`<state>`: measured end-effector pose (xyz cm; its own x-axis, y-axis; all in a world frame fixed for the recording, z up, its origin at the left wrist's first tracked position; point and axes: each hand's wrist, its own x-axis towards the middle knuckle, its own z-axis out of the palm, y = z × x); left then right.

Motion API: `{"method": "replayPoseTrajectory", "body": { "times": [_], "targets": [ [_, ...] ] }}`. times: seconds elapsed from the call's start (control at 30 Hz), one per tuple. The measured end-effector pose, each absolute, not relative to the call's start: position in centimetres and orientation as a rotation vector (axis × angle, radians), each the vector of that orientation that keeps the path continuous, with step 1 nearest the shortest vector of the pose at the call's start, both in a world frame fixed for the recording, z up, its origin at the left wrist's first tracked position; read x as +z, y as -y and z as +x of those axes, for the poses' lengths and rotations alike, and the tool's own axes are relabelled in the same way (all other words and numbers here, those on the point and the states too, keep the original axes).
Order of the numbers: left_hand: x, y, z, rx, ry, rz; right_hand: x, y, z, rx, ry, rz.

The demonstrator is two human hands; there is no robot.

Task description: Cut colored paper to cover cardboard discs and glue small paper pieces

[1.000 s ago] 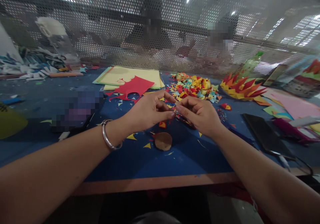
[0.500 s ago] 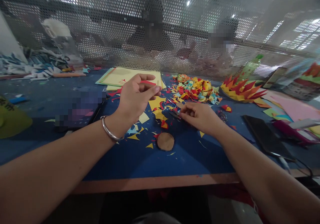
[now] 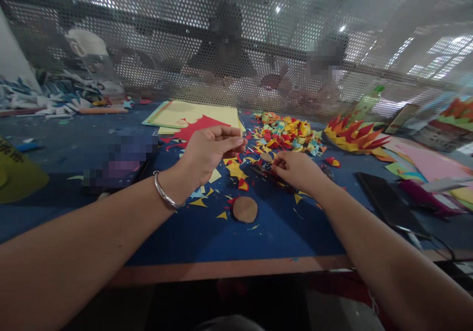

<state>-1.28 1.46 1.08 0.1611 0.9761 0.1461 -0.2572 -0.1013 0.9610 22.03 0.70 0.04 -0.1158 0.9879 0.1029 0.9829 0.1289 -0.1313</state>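
Observation:
My left hand (image 3: 216, 151), with a silver bangle on its wrist, hovers over the middle of the desk. Its thumb and fingertips are pinched together; whatever is between them is too small to make out. Just behind it lies a red paper sheet (image 3: 201, 126) with a jagged cut edge. My right hand (image 3: 295, 171) is low over the desk with its fingers curled in, their contents hidden. Beside those fingers are a dark thin tool (image 3: 258, 169) and a brown oval disc (image 3: 266, 157). Yellow paper scraps (image 3: 233, 169) lie between the hands. Nearer me is a round brown disc (image 3: 245, 209).
Folded colourful paper pieces (image 3: 291, 133) form a heap at the back. Pale yellow sheets (image 3: 218, 112) lie left of it. To the right are a spiky orange paper ring (image 3: 354, 136), a green-capped bottle (image 3: 365, 104) and a black phone (image 3: 391, 203). A perforated screen (image 3: 155, 40) stands behind.
My left hand has come down and slightly right, baring more of the red sheet behind it. My right hand has shifted a little right, away from the dark tool.

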Motion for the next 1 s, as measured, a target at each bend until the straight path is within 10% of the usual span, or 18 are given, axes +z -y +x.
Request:
{"method": "replayPoseTrajectory", "body": {
  "times": [1.0],
  "targets": [
    [1.5,-1.1,-0.8,1.170,-0.898,1.209,1.1,-3.1,21.6,0.029,2.268,-1.862]
  ]
}}
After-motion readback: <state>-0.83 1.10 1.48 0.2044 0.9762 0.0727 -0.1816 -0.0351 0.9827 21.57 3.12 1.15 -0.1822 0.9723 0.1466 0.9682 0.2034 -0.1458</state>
